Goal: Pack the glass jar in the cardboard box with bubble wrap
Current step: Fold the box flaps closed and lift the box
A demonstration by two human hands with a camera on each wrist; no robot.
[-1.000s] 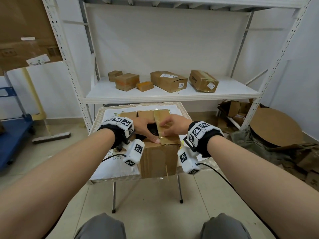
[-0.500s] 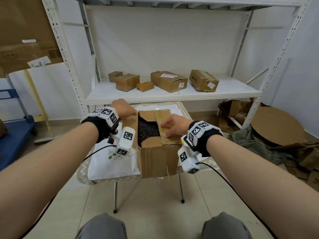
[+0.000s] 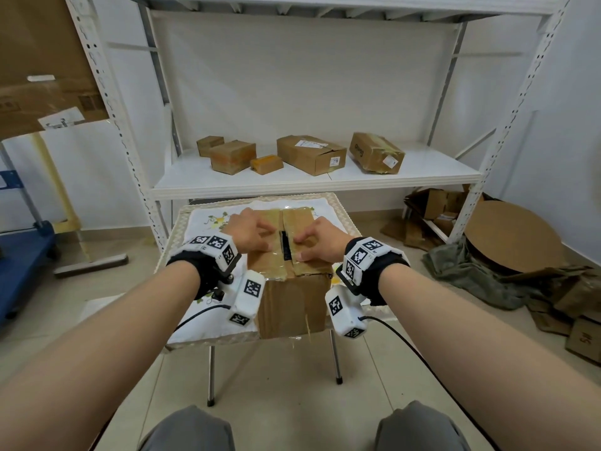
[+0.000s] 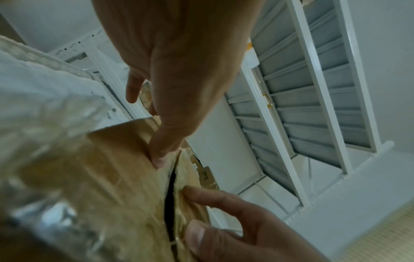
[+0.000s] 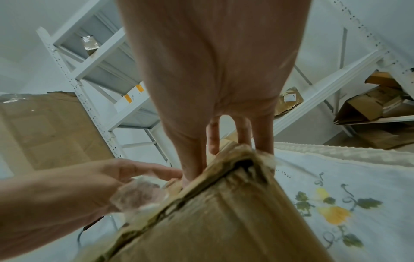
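Pressing both top flaps of the cardboard box (image 3: 292,281) down, the person keeps the lid nearly closed. The left hand (image 3: 248,231) lies on the left flap (image 3: 265,242) and the right hand (image 3: 320,237) on the right flap (image 3: 304,222), one hand per flap so neither springs back up. Grip state: both hands spread, fingers fairly straight, pushing on cardboard and pinching nothing. In the left wrist view a left fingertip (image 4: 158,159) sits right at the flap edge, beside the seam.

A dark gap (image 3: 285,245) runs between the two flaps, so the lid is not fully shut. The flap tops look glossy, likely old tape. No tape roll is visible, so sealing is not shown.

The glass jar and bubble wrap are not visible; judging by the flaps being closed, they probably sit inside the box, but the gap is too dark to confirm.

The box stands at the 6 o'clock edge of the small surface (image 3: 341,216), on a white cloth (image 3: 208,219) with a flower print, close to the person for easy downward pressure. At 12 o'clock, a shelf (image 3: 325,180) carries several other boxes (image 3: 310,154), well apart from the work.

Task looks near its end; remaining step is likely closing the gap.
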